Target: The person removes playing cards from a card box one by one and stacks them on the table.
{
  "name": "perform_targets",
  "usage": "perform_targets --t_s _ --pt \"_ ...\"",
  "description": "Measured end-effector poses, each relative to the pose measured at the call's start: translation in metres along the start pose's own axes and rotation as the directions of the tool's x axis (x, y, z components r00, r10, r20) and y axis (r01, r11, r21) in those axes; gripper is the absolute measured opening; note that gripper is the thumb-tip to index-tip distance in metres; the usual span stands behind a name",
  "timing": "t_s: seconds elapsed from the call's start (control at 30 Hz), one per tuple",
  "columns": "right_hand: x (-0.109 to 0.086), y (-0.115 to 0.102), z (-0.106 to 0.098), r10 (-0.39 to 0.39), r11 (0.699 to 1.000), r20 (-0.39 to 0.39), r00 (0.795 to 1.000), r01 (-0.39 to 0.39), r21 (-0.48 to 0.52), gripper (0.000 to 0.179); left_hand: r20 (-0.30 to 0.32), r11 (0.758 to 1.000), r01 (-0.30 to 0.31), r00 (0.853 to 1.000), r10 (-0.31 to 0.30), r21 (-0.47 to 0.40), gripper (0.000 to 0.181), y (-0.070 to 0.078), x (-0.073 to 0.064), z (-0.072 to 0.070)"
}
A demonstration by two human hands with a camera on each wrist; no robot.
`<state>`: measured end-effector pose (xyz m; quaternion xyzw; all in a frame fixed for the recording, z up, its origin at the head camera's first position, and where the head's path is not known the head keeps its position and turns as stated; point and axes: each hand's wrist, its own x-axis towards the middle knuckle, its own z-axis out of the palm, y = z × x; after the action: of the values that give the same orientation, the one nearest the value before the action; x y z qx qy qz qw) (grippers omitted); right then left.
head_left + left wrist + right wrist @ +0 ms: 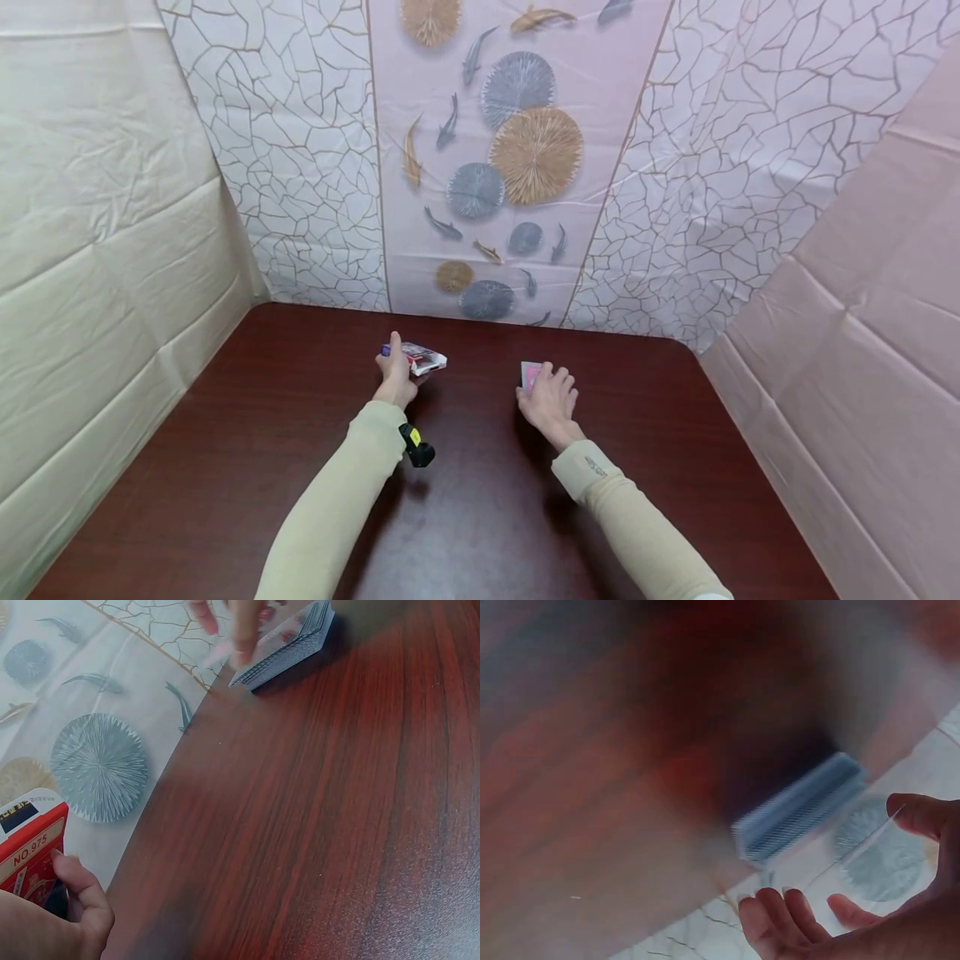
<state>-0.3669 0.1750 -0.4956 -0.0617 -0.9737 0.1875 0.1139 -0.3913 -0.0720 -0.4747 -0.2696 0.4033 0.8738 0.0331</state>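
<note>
My left hand [397, 382] grips a playing-card box [426, 358] above the table, left of the middle. In the left wrist view the box [34, 851] is red with "NO.975" on it, a white flap at its end, and the thumb lies along its side. My right hand [550, 402] is at a pink-backed deck of cards [531, 375] toward the back of the table. In the right wrist view, a thin playing card [859, 845], seen edge-on, is pinched between thumb and fingers. The deck [802, 806] lies just beyond, its layered edges slightly fanned.
The dark red wooden table [480, 500] stretches in front of me. Patterned cloth [487, 167] hangs along its back edge, with plain cloth walls [112, 208] at both sides. A black and yellow device [417, 444] is strapped to my left wrist.
</note>
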Motion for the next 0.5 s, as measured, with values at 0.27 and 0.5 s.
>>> perform_targets --t_s 0.27,0.5 --pt "-0.003 0.011 0.006 0.008 0.999 0.036 0.999 -0.006 -0.039 0.057 0.013 1.0 -0.016 1.0 0.016 0.002 0.083 0.0 -0.001 0.004" --pt "-0.002 0.014 0.007 0.013 0.995 0.065 0.998 -0.007 -0.097 0.055 0.03 1.0 -0.013 0.999 0.012 0.021 0.082 0.0 -0.003 0.006"
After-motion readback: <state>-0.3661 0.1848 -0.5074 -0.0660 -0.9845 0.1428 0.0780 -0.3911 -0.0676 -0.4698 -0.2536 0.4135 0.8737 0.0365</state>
